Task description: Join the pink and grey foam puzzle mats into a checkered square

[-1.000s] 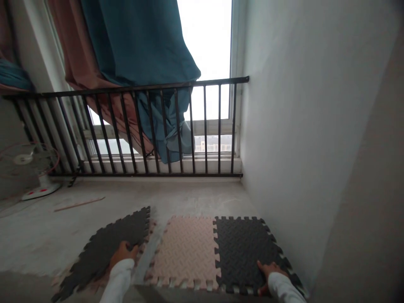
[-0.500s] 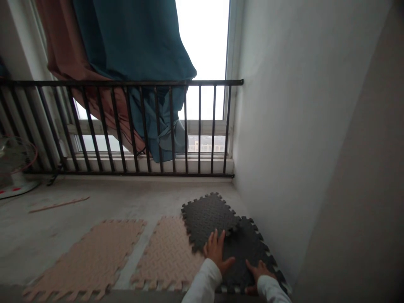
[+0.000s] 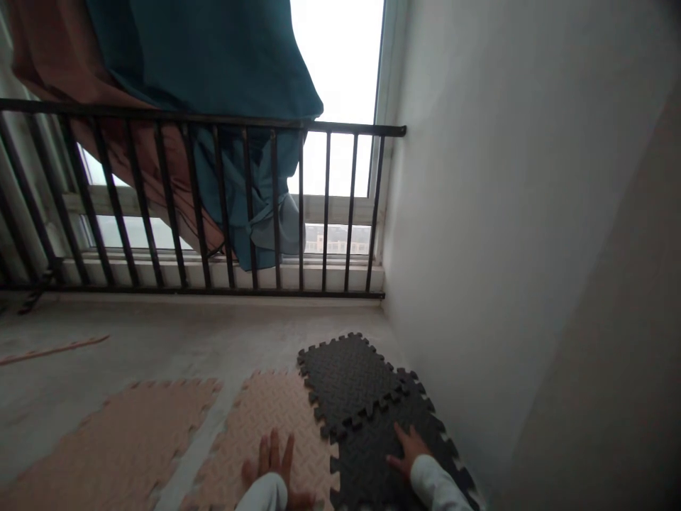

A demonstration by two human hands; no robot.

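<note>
My left hand [image 3: 271, 461] lies flat with fingers spread on a pink foam floor tile [image 3: 260, 419], holding nothing. My right hand [image 3: 408, 453] rests on a black foam puzzle tile [image 3: 383, 447], its fingers apart. Another black tile [image 3: 345, 383] lies just beyond, its interlocking edge against the first black tile and partly over the pink tile's corner. To the left, a second pink tile [image 3: 111, 440] sits on the concrete. White sleeves cover both my wrists.
A concrete floor [image 3: 159, 341] runs to a black metal railing [image 3: 213, 206] before a window with teal and brown curtains [image 3: 213, 71]. A white wall [image 3: 468, 213] rises right beside the black tiles. A thin wooden strip [image 3: 53, 349] lies on the floor at left.
The black tile that lay over the left pink tile now sits beyond the other black tile, uncovering the pink. My left hand has moved off the black tiles onto pink, and the view has shifted.
</note>
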